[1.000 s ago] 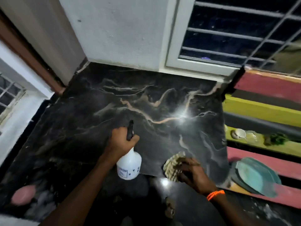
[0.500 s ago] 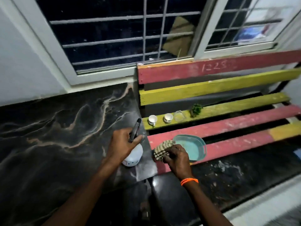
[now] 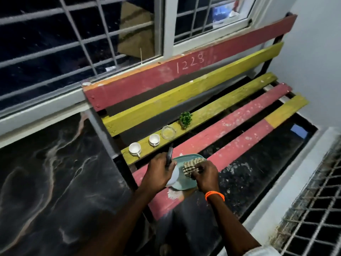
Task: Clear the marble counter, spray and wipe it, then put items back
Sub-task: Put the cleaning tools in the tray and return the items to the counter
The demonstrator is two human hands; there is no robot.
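Observation:
The black marble counter (image 3: 55,182) with pale veins fills the lower left. My left hand (image 3: 158,172) grips a white spray bottle (image 3: 174,177) by its black trigger head, held over the bench's near red slat. My right hand (image 3: 203,175) clutches a striped cloth (image 3: 191,165) above a teal tray (image 3: 182,184) that lies on the red slats. On a yellow slat behind stand two white cups (image 3: 134,148) (image 3: 154,139), a glass dish (image 3: 168,132) and a small green plant (image 3: 186,119).
A red and yellow slatted bench (image 3: 230,126) stands right of the counter, under a barred window (image 3: 73,43). A white wall (image 3: 313,61) closes the right side. A metal grille (image 3: 317,218) lies at lower right, beyond a white ledge.
The view has swung right from the counter to the bench. Both hands have moved right off the marble, carrying the bottle and cloth over the teal tray.

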